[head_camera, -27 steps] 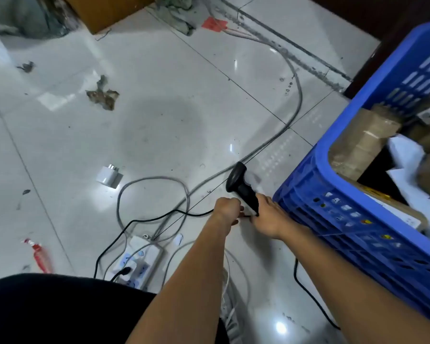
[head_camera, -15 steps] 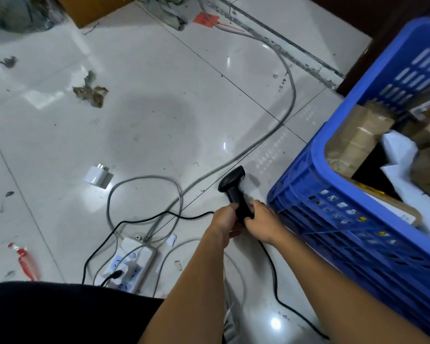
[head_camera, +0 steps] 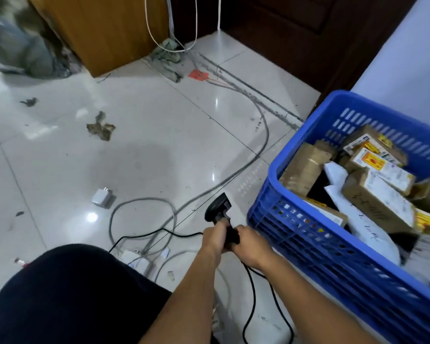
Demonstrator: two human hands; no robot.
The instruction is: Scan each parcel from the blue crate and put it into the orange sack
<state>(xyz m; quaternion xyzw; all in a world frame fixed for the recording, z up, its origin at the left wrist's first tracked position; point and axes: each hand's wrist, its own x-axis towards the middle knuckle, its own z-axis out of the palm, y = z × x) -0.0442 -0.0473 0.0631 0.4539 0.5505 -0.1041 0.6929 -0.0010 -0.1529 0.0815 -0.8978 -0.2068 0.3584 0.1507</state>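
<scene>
Left hand (head_camera: pixel 212 238) and right hand (head_camera: pixel 252 249) grip the black handheld scanner (head_camera: pixel 219 207); brown cardboard parcels (head_camera: pixel 377 199) in the blue plastic crate (head_camera: pixel 266 184) lie rightward, nearer the right hand.

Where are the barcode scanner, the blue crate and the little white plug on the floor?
barcode scanner (head_camera: pixel 218 206): head view, its black head.
blue crate (head_camera: pixel 305 234): head view, its near side wall.
white plug (head_camera: pixel 101 197): head view, middle of its body.
</scene>
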